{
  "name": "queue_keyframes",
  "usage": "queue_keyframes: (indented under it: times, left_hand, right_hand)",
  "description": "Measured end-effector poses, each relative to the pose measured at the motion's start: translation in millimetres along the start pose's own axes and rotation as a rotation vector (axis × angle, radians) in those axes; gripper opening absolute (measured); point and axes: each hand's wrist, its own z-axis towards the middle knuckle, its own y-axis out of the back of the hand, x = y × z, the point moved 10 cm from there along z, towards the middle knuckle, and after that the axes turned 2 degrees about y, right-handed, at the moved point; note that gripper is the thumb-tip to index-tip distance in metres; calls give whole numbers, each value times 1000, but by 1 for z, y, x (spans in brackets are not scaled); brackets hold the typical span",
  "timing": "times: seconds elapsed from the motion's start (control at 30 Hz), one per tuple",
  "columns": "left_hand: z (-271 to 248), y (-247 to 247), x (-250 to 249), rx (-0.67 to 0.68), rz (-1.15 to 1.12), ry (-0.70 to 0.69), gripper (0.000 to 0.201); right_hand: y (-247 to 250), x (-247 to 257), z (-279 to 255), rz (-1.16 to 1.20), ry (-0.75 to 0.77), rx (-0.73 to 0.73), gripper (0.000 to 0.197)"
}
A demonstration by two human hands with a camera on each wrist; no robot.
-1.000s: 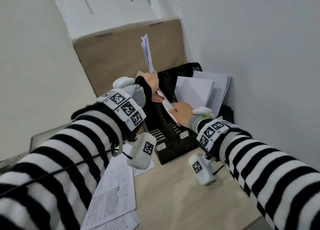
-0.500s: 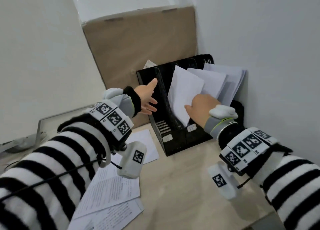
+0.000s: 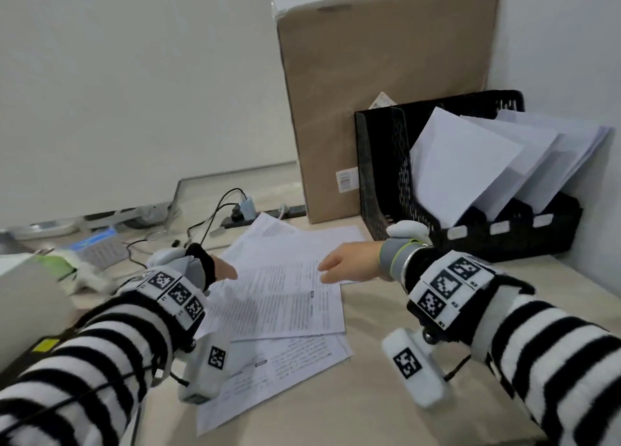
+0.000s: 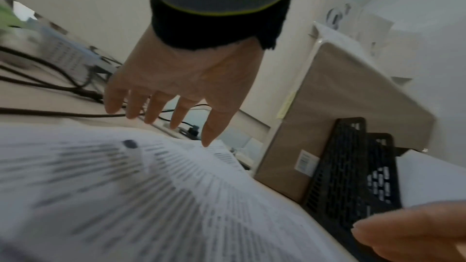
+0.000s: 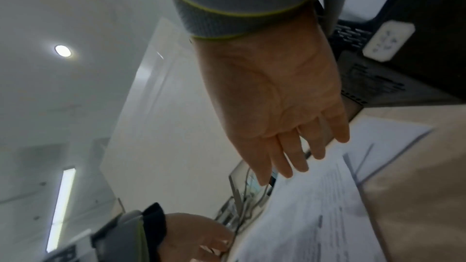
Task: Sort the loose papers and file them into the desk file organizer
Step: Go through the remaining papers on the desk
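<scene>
Several loose printed papers lie fanned on the beige desk. A black mesh file organizer stands at the back right with white sheets leaning in its slots. My left hand hovers over the left edge of the pile, fingers straight and spread, holding nothing. My right hand reaches over the pile's right edge, fingers straight, just above the top sheet.
A tall brown cardboard box stands against the wall behind the organizer. Cables and a power strip lie behind the papers. A clear stand and small items sit at the far left. White walls close the right side.
Both hands have left the organizer and come down and left over the loose papers. The sheet held earlier now stands in the organizer. The camera has turned toward the desk.
</scene>
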Motion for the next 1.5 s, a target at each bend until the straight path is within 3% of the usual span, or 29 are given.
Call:
queue_keyframes:
  times: [0.13, 0.23, 0.33, 0.43, 0.53, 0.6, 0.67, 0.73, 0.77, 0.8, 0.87, 0.93, 1.0, 1.07, 1.13, 1.2, 1.37, 1.43, 1.5]
  left_hand:
    - [0, -18, 33, 138, 49, 71, 50]
    - [-1, -20, 43, 116, 0, 94, 49]
    - [6, -7, 51, 5, 5, 97, 47]
    - [16, -4, 63, 11, 12, 132, 49]
    - [20, 11, 63, -112, 32, 53, 48]
    - [20, 26, 61, -230, -26, -10, 47]
    - [24, 32, 71, -244, -277, -1, 42]
    - [32, 33, 81, -183, -771, -8, 39]
    - [32, 33, 80, -176, -940, -40, 38]
    - [31, 29, 78, -148, -1156, -40, 35]
    - [24, 11, 52, 24, -1447, -84, 20]
    - [7, -5, 15, 200, -1531, -146, 13]
    - [-9, -17, -15, 302, -1522, -213, 17]
    - [-17, -30, -34, 368, -1511, -259, 23]
    - [-25, -44, -49, 446, -1427, -303, 21]
    - [-22, -53, -54, 472, -1321, -311, 14]
    - [31, -33, 2, 69, -1115, -114, 28]
    - [49, -24, 25, -41, -873, -45, 23]
    - [60, -21, 32, -50, -540, -11, 35]
  right_hand:
    - [-44, 4, 11, -167, -63, 229, 58]
    - [-57, 1, 9, -214, -79, 278, 56]
    - [-60, 2, 10, -232, -82, 276, 58]
    - [-59, 3, 9, -251, -92, 225, 58]
    - [-58, 4, 9, -175, -105, 179, 55]
    - [-47, 0, 10, -38, -125, 60, 46]
    - [-21, -13, 10, 191, -164, -220, 30]
    - [2, -29, 2, 432, -217, -531, 20]
    - [4, -34, -2, 572, -232, -604, 20]
    - [0, -33, -1, 729, -233, -602, 23]
    - [-15, -20, 7, 1026, -211, -461, 38]
    - [-25, -3, 13, 1225, -181, -331, 54]
    - [-28, 5, 19, 1333, -152, -292, 60]
    - [-31, 3, 24, 1395, -159, -335, 41]
    - [-31, -11, 24, 1394, -207, -445, 10]
    - [-27, -33, 19, 1336, -249, -562, 12]
    - [-18, -69, 8, 1144, -263, -648, 23]
    - [-20, -74, 4, 1082, -296, -622, 23]
    - [-21, -75, 4, 1028, -300, -588, 25]
